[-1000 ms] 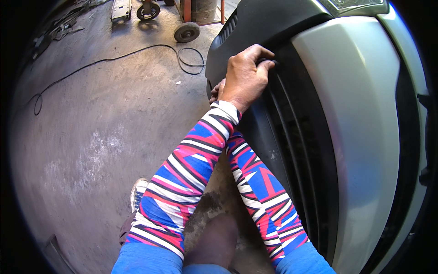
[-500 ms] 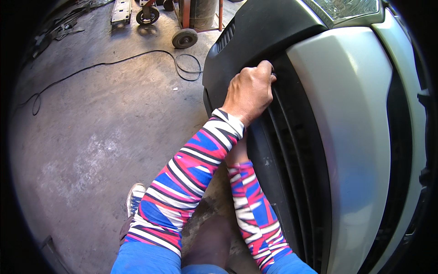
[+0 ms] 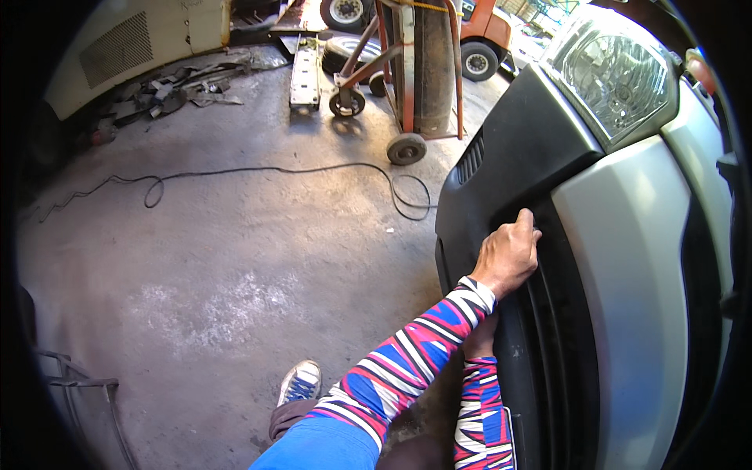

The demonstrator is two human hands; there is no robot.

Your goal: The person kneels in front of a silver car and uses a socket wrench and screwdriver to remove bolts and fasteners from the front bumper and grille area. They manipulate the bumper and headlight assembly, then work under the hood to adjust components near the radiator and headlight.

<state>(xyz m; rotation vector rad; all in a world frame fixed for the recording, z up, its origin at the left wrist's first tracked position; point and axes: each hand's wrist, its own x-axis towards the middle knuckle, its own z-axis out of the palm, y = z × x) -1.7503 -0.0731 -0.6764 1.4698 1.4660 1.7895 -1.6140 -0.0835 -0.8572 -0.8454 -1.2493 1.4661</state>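
The black bumper (image 3: 521,129) of a vehicle, with a slatted grille opening (image 3: 558,313), fills the right side. My left hand (image 3: 505,252) is closed at the upper end of the grille, its fingers curled; whatever they grip is too small or hidden to name. Below it, my right hand (image 3: 480,338) reaches in by the bumper's outer edge. Only its wrist side shows; the left forearm and the bumper cover its fingers. Next to the grille runs a silver panel (image 3: 627,258), with a clear headlight (image 3: 615,86) above it.
A black cable (image 3: 274,168) lies looped on the concrete floor. At the back stand a red wheeled cart (image 3: 407,94) holding a cylinder, scrap pieces (image 3: 168,90) and an orange vehicle (image 3: 482,39). A metal frame (image 3: 82,382) stands at lower left. Someone's fingers (image 3: 699,72) seem to show beside the headlight.
The view has tilted up and left, so more of the background and the whole headlight show. My left hand stays closed at the same part of the grille; my right hand remains below.
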